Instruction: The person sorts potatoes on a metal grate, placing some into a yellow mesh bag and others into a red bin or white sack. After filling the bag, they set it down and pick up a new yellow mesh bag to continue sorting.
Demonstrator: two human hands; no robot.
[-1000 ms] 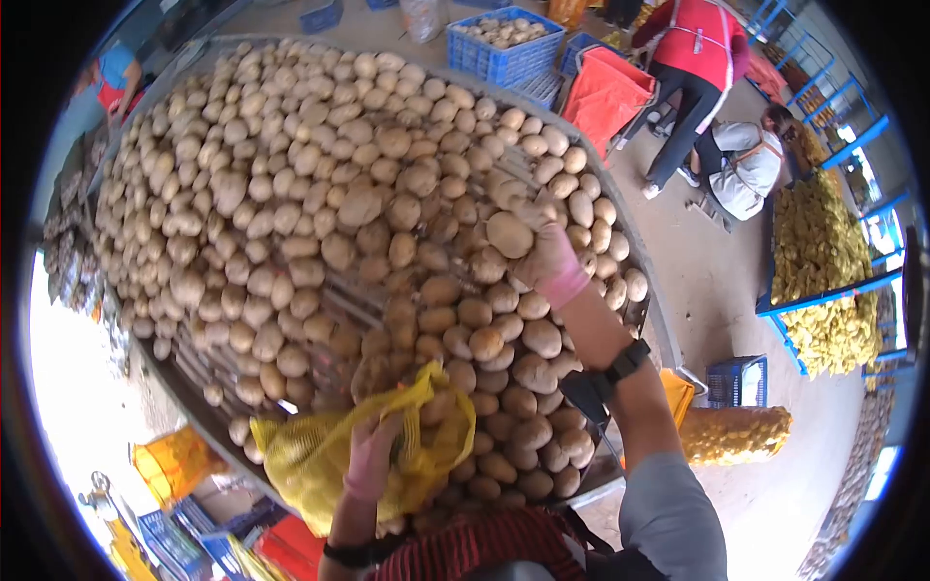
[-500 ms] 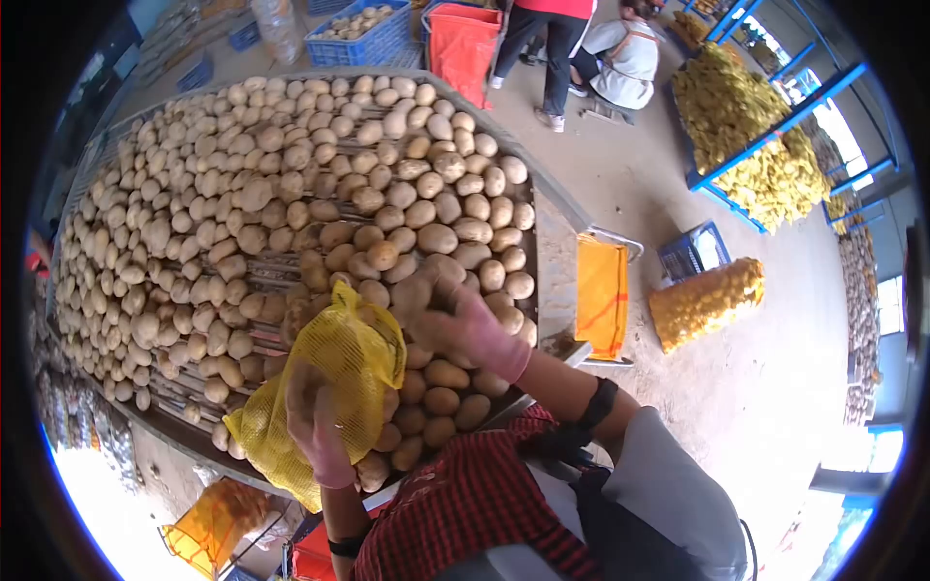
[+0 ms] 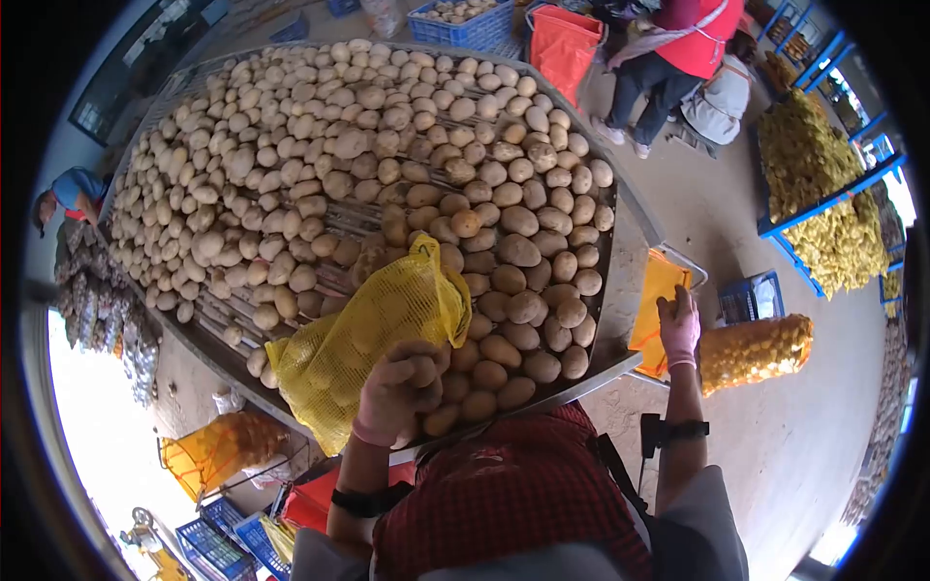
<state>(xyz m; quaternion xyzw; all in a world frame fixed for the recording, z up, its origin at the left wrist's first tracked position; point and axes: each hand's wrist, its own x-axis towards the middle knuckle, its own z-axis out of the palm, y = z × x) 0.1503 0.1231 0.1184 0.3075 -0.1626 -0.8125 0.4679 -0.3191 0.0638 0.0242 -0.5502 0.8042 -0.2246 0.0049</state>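
A wide sorting table (image 3: 620, 363) bears many potatoes (image 3: 232, 218). On its near part lies a yellow mesh bag (image 3: 358, 329) with potatoes showing through the mesh. My left hand (image 3: 399, 387), in a dirty glove with a pink cuff, is closed around a potato at the bag's right side. My right hand (image 3: 680, 327), gloved too, is beyond the table's right edge, next to an orange bag (image 3: 661, 305) hanging on a metal frame. Its fingers are partly bent, and whether they touch the orange bag I cannot tell.
A filled mesh bag (image 3: 758, 353) lies on the floor by a blue crate (image 3: 752, 298). Two people (image 3: 678, 58) are at the back right, another person (image 3: 77, 194) at the far left. A blue rack (image 3: 833, 198) holds yellow bags. Another orange bag (image 3: 218, 450) stands lower left.
My right hand has moved from over the potatoes to the right, past the table edge. My left hand has shifted from on top of the yellow bag to its right side. The view has turned.
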